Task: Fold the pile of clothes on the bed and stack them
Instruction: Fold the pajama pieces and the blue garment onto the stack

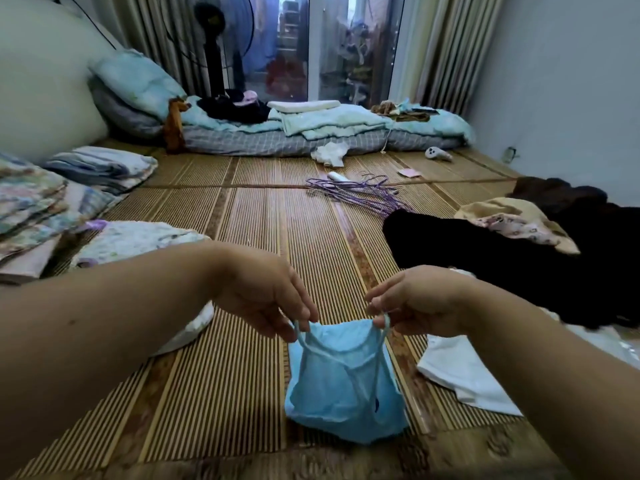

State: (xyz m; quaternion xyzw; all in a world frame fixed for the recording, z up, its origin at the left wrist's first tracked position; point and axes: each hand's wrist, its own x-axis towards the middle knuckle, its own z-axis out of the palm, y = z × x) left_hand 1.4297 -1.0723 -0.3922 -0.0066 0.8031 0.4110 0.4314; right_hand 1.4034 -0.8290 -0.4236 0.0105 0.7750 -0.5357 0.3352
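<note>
Looking down through the head view and holding up a pale blue top (343, 386) by its two thin straps, low and centre, right in front of the body. Pinching one strap between thumb and fingertips of the left hand (266, 299), and pinching the other the same way in the right hand (419, 303), gripping narrow and closed on the cord, a little apart. Letting the hem bunch close to the mat (221, 393), touching or just clear, hard telling which. Judging this as opening the garment out before the first fold. Probably needing to keep the straps level, ease them apart to take out the sag, lower the body flat onto the mat, then bring strap to strap and halve it. Watching for slipping too, going by how thin, limp and faintly sheer the fabric looks, with narrow rolled straps and a crumpled lower edge. Working over ribbed, stiff-looking woven strips with darker bands. Noting a flat white cloth (460, 372) lying just to the right, smooth and matte. Spotting a soft black heap (502, 268) beyond it, carrying a beige and floral piece on top. Seeing a folded stack (138, 239) of pale printed fabric to the left, likely the place for this one. Catching thin purple hangers (360, 194) sprawling farther up the mat.
</note>
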